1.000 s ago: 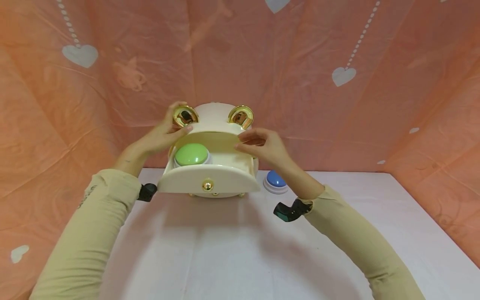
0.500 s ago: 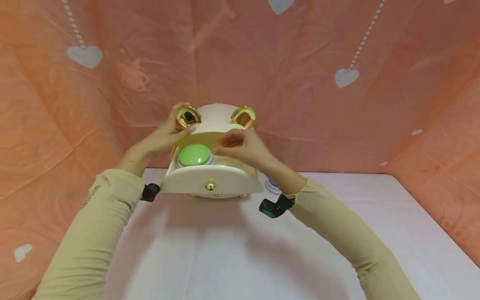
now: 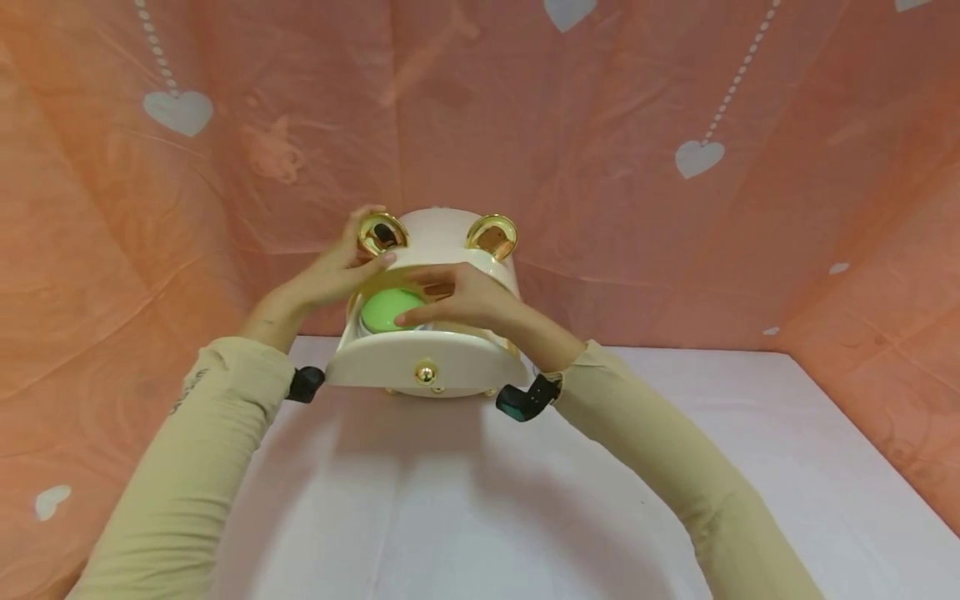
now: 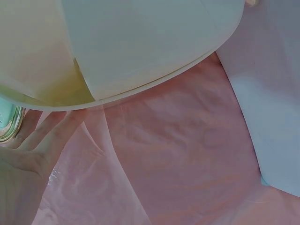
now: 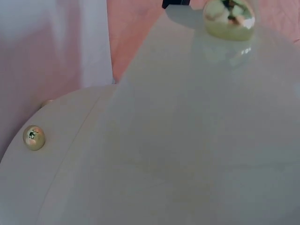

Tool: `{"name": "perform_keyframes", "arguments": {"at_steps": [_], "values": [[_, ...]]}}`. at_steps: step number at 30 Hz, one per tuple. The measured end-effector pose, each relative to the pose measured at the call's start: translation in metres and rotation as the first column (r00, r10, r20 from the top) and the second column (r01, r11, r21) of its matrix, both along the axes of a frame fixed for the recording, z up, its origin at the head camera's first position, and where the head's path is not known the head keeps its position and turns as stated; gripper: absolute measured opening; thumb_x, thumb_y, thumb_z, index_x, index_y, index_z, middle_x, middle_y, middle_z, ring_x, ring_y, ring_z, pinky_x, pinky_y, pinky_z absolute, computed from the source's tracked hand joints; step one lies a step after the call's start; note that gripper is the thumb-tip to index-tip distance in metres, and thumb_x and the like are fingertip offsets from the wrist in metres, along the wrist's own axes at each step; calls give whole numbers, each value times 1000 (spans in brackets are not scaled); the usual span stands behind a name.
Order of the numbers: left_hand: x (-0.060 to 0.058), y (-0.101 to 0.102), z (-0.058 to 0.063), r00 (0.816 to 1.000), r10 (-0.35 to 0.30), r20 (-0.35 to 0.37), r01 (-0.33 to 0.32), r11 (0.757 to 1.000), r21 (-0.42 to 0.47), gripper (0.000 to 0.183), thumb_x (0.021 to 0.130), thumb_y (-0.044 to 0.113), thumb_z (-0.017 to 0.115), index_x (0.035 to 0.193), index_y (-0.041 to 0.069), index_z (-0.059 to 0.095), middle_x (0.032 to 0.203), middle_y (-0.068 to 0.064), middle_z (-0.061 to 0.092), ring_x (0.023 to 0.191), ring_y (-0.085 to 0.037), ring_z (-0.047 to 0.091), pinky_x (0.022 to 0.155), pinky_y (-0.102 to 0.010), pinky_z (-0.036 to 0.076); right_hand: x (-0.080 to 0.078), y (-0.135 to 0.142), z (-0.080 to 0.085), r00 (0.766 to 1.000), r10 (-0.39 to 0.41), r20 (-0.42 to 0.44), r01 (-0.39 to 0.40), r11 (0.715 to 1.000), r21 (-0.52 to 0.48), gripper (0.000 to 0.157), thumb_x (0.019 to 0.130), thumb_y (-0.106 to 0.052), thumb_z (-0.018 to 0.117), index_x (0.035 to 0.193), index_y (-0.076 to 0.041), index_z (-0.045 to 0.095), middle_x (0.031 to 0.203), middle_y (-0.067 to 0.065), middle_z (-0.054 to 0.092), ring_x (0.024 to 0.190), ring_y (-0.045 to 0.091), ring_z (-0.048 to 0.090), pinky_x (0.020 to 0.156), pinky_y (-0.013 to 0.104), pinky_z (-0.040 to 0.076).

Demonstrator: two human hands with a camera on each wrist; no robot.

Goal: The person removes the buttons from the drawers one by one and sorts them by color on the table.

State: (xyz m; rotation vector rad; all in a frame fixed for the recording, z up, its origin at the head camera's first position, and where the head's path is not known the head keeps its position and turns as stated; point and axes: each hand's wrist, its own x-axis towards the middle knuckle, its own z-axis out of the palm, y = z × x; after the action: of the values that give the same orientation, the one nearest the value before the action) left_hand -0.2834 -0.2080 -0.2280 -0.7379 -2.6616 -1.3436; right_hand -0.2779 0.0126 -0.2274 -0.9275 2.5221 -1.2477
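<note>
A cream storage box (image 3: 442,235) with two gold-rimmed round ears stands at the back of the table. Its front flap (image 3: 382,362), bearing a gold knob (image 3: 426,373), is folded down. Inside the opening, toward the left, sits a green dome push button (image 3: 384,308) on a white base. My left hand (image 3: 333,271) holds the box by its upper left side, thumb at the front and fingers by the ear. My right hand (image 3: 468,297) reaches into the opening; its thumb overlaps the green dome, with fingers spread above and behind it. The right wrist view shows no fingers, only the flap (image 5: 187,117).
The white table (image 3: 420,500) extends in front of the box and to its right. Pink sheeting (image 3: 600,208) with white hearts closes off the back and sides. In the right wrist view, another gold knob (image 5: 34,137) sits on the box's lower front.
My right hand has moved left, from the opening's right side to the green push button. The right forearm now covers the blue push button. My left hand keeps its hold on the box.
</note>
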Motion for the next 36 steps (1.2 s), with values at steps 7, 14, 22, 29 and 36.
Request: {"name": "perform_keyframes", "arguments": {"at_steps": [7, 14, 22, 29, 36], "values": [[0, 4, 1, 1000, 9, 6, -9, 1000, 4, 65, 99, 13, 47, 147, 16, 2, 139, -30, 33, 127, -48, 42, 108, -54, 31, -8, -4, -5, 997, 80, 16, -81, 997, 15, 59, 77, -21, 80, 132, -16, 59, 128, -1, 63, 114, 12, 60, 93, 22, 45], [-1, 5, 1, 1000, 12, 14, -12, 1000, 14, 65, 100, 14, 47, 147, 16, 1, 140, -30, 31, 128, -47, 41, 109, -54, 29, -12, -5, -14, 989, 147, 1, -147, 986, -77, 57, 76, -11, 79, 130, -9, 59, 123, 5, 65, 106, 18, 63, 88, 23, 48], [-1, 4, 0, 1000, 17, 12, -17, 1000, 2, 66, 100, 14, 46, 147, 17, 0, 140, -30, 31, 127, -48, 42, 108, -54, 31, -10, -8, -16, 991, 133, -11, -133, 984, -122, 56, 74, -11, 81, 126, -7, 62, 121, 6, 66, 105, 12, 63, 91, 23, 48], [-1, 5, 0, 1000, 4, 14, -4, 1000, 16, 66, 100, 12, 46, 147, 15, 1, 139, -28, 33, 127, -46, 42, 109, -54, 30, -6, -2, -12, 999, 37, 6, -36, 996, -84, 53, 69, -26, 86, 119, -20, 68, 111, -7, 70, 100, 6, 65, 84, 21, 49], [-1, 3, 0, 1000, 15, 16, -16, 1000, 15, 66, 100, 11, 45, 147, 17, -1, 140, -30, 31, 127, -45, 42, 108, -53, 31, -5, 13, -6, 1000, -3, -18, 0, 989, -145, 52, 69, -25, 86, 118, -19, 68, 112, -5, 70, 101, 5, 65, 88, 22, 49]]}}
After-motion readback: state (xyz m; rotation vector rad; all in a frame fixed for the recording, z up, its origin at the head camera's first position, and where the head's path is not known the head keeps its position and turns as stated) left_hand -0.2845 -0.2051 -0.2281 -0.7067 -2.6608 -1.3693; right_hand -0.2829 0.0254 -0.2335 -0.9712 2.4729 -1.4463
